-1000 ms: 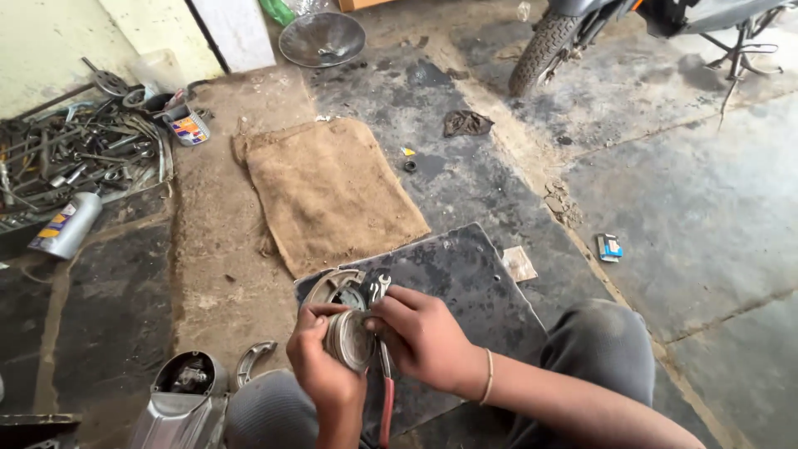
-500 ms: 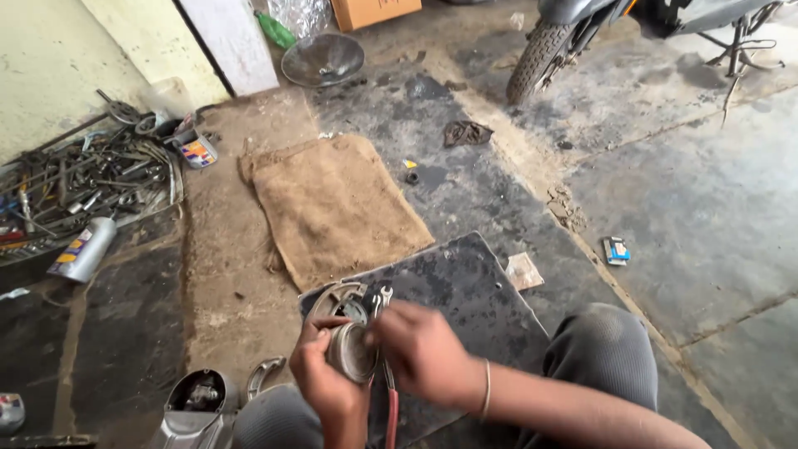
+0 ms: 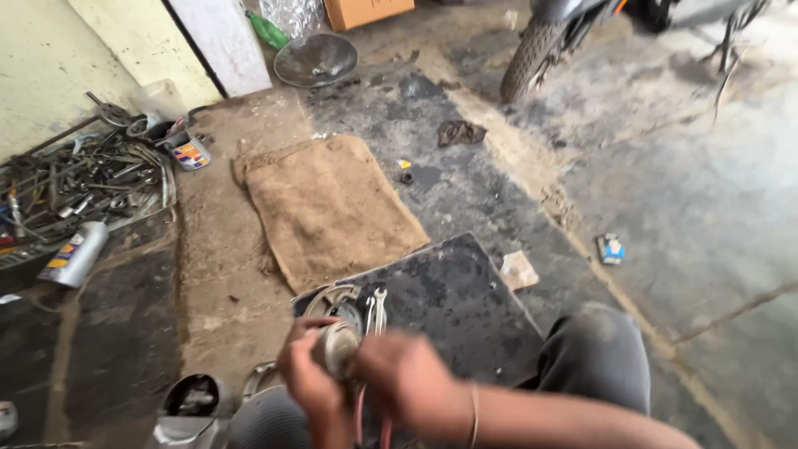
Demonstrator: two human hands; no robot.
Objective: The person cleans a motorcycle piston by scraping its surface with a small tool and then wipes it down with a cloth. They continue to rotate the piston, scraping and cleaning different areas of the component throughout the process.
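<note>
Reading from left to right: a heap of metal rods and hand tools (image 3: pixel 79 179) is lying against the wall, with a grey spray can (image 3: pixel 76 254) just beside it and a burlap sack (image 3: pixel 328 208) spread flat on the floor. Low in the view, the left hand (image 3: pixel 306 374) is cupping a round metal part (image 3: pixel 337 347), fingers curled around its rim, while the right hand (image 3: pixel 407 381) is pressing on it from the other side, fingers closed against it; both are hovering over the near edge of a dark rubber mat (image 3: pixel 453 299), where a wrench (image 3: pixel 380 309) is lying. A slip seems likely: the grip looks hurried, so the part could be dropping onto the mat. Motion blur is smearing both hands and the part, hiding its exact form; the motorcycle wheel (image 3: pixel 532 58) is cut off at the top.
</note>
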